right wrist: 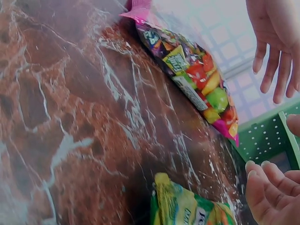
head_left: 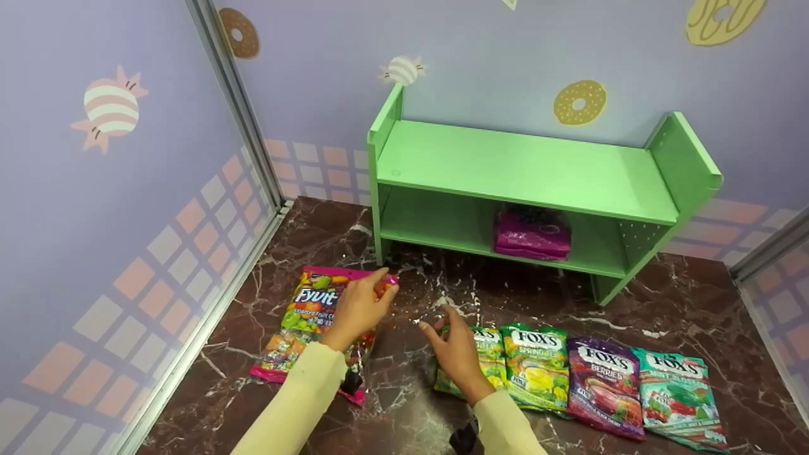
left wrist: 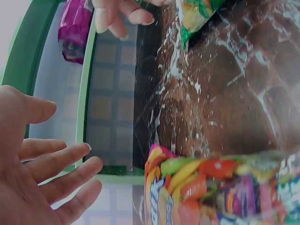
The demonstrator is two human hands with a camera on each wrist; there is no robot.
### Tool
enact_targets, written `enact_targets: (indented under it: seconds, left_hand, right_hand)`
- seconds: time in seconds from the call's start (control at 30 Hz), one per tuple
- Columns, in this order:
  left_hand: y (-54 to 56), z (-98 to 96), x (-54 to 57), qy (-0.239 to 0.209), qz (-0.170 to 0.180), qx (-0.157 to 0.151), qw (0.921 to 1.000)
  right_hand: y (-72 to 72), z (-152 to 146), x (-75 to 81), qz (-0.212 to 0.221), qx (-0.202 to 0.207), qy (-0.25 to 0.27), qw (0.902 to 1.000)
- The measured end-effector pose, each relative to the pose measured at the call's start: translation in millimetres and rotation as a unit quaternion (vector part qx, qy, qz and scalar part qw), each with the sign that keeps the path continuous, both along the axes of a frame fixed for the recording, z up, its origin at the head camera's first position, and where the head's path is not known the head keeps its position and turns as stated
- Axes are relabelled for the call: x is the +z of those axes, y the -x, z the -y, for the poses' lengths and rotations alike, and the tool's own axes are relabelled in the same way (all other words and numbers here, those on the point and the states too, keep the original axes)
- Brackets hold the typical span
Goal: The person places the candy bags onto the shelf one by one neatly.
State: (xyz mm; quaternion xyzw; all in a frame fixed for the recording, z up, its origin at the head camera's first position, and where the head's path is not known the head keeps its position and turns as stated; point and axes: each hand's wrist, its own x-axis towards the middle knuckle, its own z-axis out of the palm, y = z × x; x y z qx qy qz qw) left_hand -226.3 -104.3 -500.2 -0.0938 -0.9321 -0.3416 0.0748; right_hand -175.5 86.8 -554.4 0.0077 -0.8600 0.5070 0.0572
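Observation:
In the head view my left hand is above a large pink-edged bag of Fyvit fruit candy that lies flat on the floor. The left wrist view shows that hand with its fingers spread and nothing in them. My right hand hovers over the leftmost Fox's candy bag, a green and yellow one it partly hides. Loosely bent and holding nothing, the fingers of this hand appear beside that bag in the right wrist view.
Right of it lie a green Fox's Spring Tea bag, a purple Fox's Berries bag and a teal Fox's mint bag. Behind stands a green two-tier shelf, with a magenta pack on its lower board. Walls enclose the marbled floor.

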Motion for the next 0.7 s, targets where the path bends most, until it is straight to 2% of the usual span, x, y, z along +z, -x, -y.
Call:
enact_targets:
  seconds: [0.13, 0.23, 0.5, 0.7]
  left_hand:
    - [-1.1, 10.4, -0.3, -0.014, 0.017, 0.006, 0.9997]
    - [-2.2, 18.5, -2.0, -0.016, 0.018, 0.012, 0.9996]
    - [-5.3, 42.6, -7.4, -0.012, 0.044, 0.046, 0.9979]
    - [-7.3, 60.9, -6.3, -0.003, 0.041, 0.070, 0.9967]
  right_hand:
    - [-0.1, 7.5, -2.0, 0.005, -0.002, -0.016, 0.9999]
    - [-1.0, 12.4, -2.7, 0.018, 0.000, -0.020, 0.9996]
    - [-4.4, 22.3, -7.0, 0.026, 0.014, -0.033, 0.9990]
    - [-7.2, 28.3, -10.4, 0.035, 0.029, -0.052, 0.9976]
